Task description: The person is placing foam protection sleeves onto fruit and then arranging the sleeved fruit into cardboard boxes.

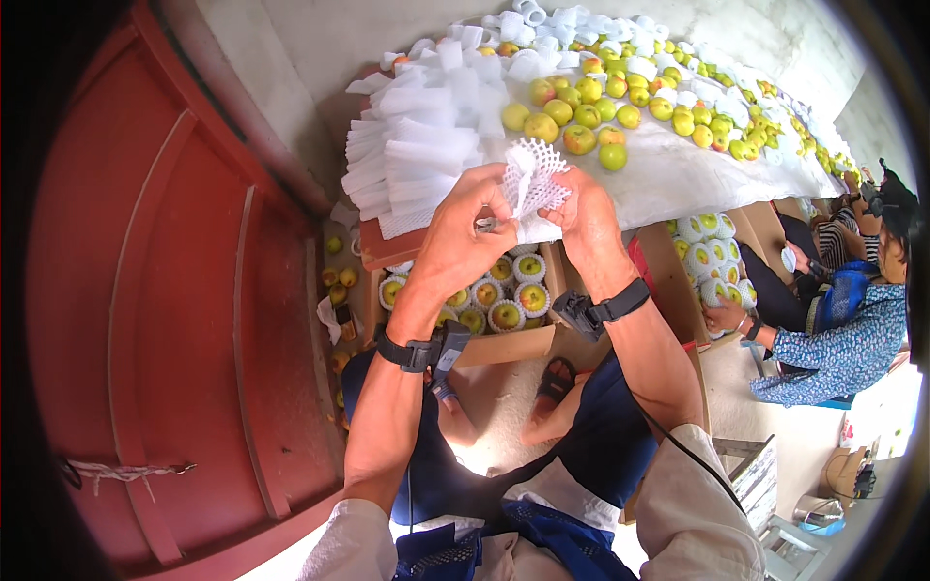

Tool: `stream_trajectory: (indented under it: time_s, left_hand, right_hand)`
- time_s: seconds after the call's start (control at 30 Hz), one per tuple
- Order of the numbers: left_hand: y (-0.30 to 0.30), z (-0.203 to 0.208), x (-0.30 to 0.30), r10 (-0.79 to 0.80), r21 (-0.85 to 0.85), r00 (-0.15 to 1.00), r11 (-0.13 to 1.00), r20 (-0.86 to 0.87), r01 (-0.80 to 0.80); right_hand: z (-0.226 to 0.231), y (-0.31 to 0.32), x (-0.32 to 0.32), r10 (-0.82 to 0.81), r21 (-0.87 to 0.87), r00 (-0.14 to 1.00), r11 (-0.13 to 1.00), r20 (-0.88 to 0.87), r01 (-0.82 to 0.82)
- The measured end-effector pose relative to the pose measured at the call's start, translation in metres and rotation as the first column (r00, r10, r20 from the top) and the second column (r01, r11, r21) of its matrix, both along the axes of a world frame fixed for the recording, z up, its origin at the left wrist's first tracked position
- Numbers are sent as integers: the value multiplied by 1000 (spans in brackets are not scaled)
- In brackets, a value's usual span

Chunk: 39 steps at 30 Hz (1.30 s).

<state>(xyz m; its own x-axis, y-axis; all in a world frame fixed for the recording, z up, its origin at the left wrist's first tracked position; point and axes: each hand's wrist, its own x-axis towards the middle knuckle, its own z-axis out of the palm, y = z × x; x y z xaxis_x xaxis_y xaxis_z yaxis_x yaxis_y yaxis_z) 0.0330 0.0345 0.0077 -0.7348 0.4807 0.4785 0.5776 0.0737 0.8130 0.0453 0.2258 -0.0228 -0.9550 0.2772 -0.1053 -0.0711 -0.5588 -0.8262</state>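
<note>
1. Your pale sleeves [702, 499] lie nearest the camera, below the grip on both sides; your forearms extend upward from them.
2. Each of your wrists carries a black device on a strap: left wrist strap [412, 355], right wrist strap [623, 302].
3. Your left grip [467, 213] is narrow: thumb and fingers pinch the left side of a white foam net [531, 176].
4. Your right grip [589, 218] is likewise narrow, its fingers bent against the right side of that net. The net is thus located between your two hands, with its mesh flaring above the fingertips.
5. Directly beyond the grip, locate the worktop [668, 182], covered here by a pale sheet. Yellow-green apples [579, 139], some flushed red, are spread beyond the grip and to its right.
6. Left of and beyond the grip, note the layered foam net stack [426, 145].
7. Below the grip, observe the open carton [509, 347], which holds apples in white nets.
8. Right of the grip, a second carton [760, 237] holds more netted apples. A co-worker [843, 339] in blue patterned clothing has one hand at it.
9. Far left of the grip stands a red door [194, 290].
</note>
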Motion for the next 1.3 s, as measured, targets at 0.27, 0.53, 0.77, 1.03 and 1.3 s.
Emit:
stream_trajectory:
  time_s: [0.27, 0.53, 0.77, 1.03, 1.3]
  left_hand:
    - [3, -4, -2, -126, 94, 984, 989, 125, 115]
    - [1, -8, -9, -36, 47, 906, 999, 422, 18]
    - [4, -12, -15, 139, 96, 934, 979, 328, -179]
    - [-7, -8, -21, 78, 237, 877, 948, 474, -212]
    - [-9, -9, -18, 141, 50, 921, 984, 363, -170]
  right_hand:
    - [-4, 8, 1, 43, 29, 999, 999, -29, -42]
    - [7, 3, 6, -62, 107, 988, 991, -142, 78]
    - [12, -16, 13, -37, 367, 968, 921, -248, 129]
    - [16, -21, 21, 210, 374, 963, 918, -166, -136]
    - [17, -22, 16, 60, 407, 994, 913, -90, -19]
